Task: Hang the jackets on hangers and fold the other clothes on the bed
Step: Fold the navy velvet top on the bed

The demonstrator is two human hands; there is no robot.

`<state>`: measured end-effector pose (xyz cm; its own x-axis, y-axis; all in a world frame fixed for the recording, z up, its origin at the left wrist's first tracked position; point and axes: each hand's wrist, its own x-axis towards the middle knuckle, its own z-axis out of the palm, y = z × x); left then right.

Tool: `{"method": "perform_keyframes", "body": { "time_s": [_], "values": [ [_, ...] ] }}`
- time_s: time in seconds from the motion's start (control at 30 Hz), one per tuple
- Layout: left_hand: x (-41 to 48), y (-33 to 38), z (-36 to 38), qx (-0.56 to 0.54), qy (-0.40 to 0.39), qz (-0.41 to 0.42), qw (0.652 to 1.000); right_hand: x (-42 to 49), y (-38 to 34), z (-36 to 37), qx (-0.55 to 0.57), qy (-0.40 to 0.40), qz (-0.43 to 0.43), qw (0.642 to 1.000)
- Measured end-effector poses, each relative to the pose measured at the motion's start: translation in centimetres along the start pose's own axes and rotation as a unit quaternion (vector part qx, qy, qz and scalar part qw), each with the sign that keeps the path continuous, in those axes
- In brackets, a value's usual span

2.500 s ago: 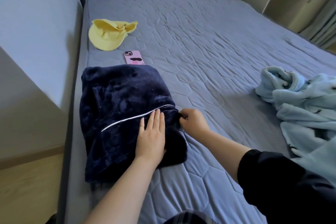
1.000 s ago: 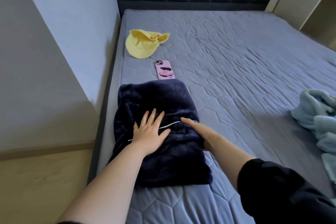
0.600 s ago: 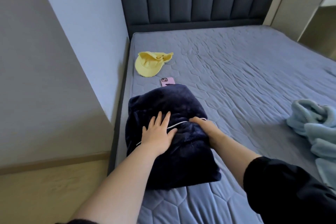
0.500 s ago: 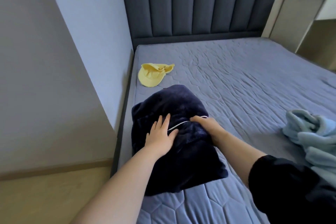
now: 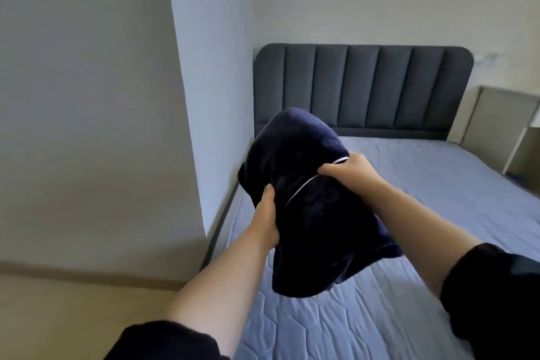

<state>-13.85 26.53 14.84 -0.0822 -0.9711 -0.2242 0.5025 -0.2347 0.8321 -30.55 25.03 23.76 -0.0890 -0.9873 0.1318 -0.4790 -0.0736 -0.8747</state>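
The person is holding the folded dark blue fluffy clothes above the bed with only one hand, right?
No, with both: the head view shows the left hand gripping one side of the dark blue clothes and the right hand the other.

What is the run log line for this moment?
step: fold clothes | left hand: grips folded navy garment, left side | right hand: grips its upper right edge | garment: held up over bed

Folded navy fleece garment, held above bed
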Motion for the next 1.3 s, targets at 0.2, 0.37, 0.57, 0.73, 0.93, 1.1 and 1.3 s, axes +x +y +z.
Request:
{"method": "perform_keyframes", "body": {
  "time_s": [0.2,0.37,0.57,0.73,0.93,1.1,1.3],
  "values": [
    [-0.7,2.8,-1.3,-0.022,-0.016,0.004,1.0,0.1,-3.3,-0.1,-0.014,-0.038,-0.035,0.999],
    [-1.7,5.9,-6.2,-0.008,0.027,0.026,0.999,0.2,-5.4,4.9,0.039,-0.081,0.005,0.996],
    [-5.5,11.0,-15.3,0.024,0.154,0.049,0.987,-1.0,-9.9,15.1,0.078,-0.153,0.014,0.985],
    [-11.3,14.3,-22.8,0.131,0.307,0.096,0.938,-5.0,-14.7,23.6,0.117,-0.232,-0.007,0.966],
    [-17.9,17.2,-28.5,0.167,0.385,0.132,0.898,-9.0,-19.1,30.4,0.156,-0.297,-0.018,0.942],
    [-21.6,18.2,-31.7,0.231,0.426,0.158,0.86,-11.3,-20.9,35.2,0.174,-0.336,0.0,0.925],
    [-22.4,21.1,-39.8,0.271,0.469,0.145,0.828,-12.4,-22.9,43.9,0.197,-0.367,0.018,0.909]
  ]
}}
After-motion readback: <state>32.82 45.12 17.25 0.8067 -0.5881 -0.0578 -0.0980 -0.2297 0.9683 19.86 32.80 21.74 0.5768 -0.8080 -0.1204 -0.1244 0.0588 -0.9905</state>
